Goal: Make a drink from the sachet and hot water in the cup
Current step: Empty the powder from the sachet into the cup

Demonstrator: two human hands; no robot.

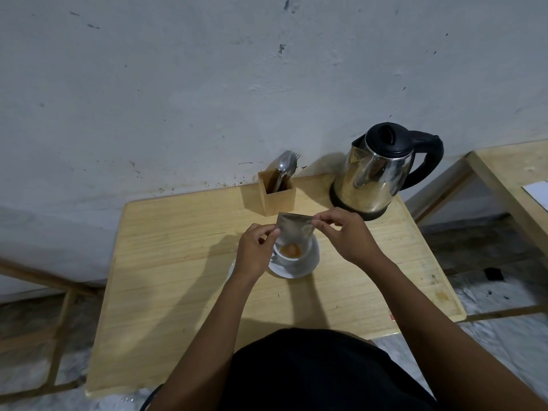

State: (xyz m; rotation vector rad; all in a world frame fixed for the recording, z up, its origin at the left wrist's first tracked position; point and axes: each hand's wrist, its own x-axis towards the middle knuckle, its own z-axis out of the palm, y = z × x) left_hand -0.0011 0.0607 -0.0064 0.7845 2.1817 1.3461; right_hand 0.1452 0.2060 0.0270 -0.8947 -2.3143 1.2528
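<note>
Wooden cutlery holder (pixel 277 193) near the back edge of the light wood surface (pixel 166 262), spoon (pixel 287 165) and fork (pixel 296 156) upright inside. Second wooden table (pixel 504 173) off right, carrying white paper (pixel 538 192). Scuffed grey wall (pixel 207 84) behind.

Dim, greyish indoor light. Shadows of the arms fall toward the lower left across the table (pixel 178 262), so light comes from the upper right. The kettle (pixel 373 173) carries soft reflections, no hard glare. Wide-angle distortion bends the table edges and stretches the frame corners. Centre fairly sharp; lower edges soft and smeared.
</note>
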